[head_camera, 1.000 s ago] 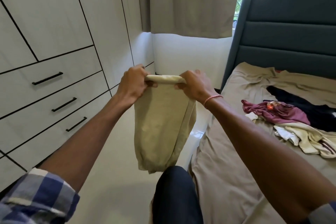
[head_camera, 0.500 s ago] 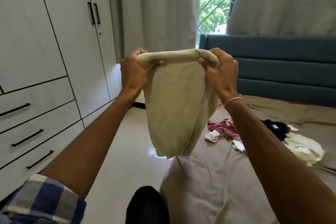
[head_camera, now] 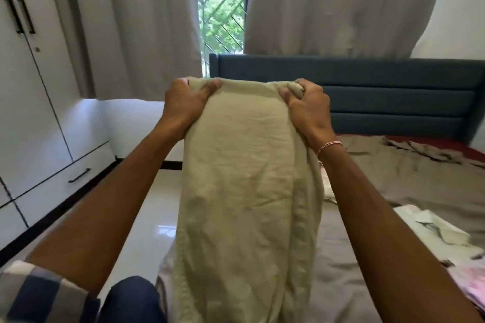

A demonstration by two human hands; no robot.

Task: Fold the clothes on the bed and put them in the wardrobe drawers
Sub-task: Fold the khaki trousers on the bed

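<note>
A pale yellow-green garment hangs lengthwise in front of me, folded over at its top edge. My left hand grips the top left corner and my right hand grips the top right corner, both at chest height above the bed's near side. The cloth's lower end drapes down toward my knee and the bed. A white garment and a pink one lie on the bed at the right. The wardrobe drawers are at the left, shut.
White wardrobe doors with black handles fill the left side. A glossy floor strip runs between wardrobe and bed. The blue headboard and grey curtains stand ahead. My dark-trousered knee is at the bottom.
My hands have spread wider and lifted the garment higher and further out. The view has swung from the wardrobe toward the headboard and window.
</note>
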